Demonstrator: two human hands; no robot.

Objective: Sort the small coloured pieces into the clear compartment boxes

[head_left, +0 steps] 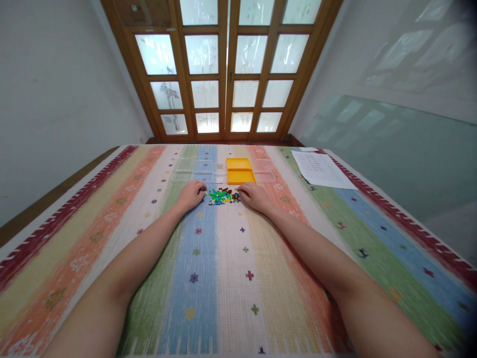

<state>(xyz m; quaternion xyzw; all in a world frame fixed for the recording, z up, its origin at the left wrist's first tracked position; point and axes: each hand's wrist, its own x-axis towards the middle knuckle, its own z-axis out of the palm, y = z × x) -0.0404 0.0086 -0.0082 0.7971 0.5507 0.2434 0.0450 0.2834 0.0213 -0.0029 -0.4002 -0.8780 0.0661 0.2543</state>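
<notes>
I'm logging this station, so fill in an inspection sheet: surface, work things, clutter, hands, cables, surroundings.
Surface: striped tablecloth.
Work things: loose pile of small multicoloured pieces; beyond it, yellow two-compartment tray flanked by clear plastic trays.
Clutter: sheet of paper with writing, right side.
Hands: left hand at the pile's left edge, right hand at its right; what they hold is unclear.
Cables: nothing seen.
Surroundings: wooden double doors with glass panes, pale walls.

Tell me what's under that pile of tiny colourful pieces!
The striped tablecloth, blue and white there, shows around the pile. The part right under the pile is covered, so I can't see whether anything else is hidden there.
</notes>
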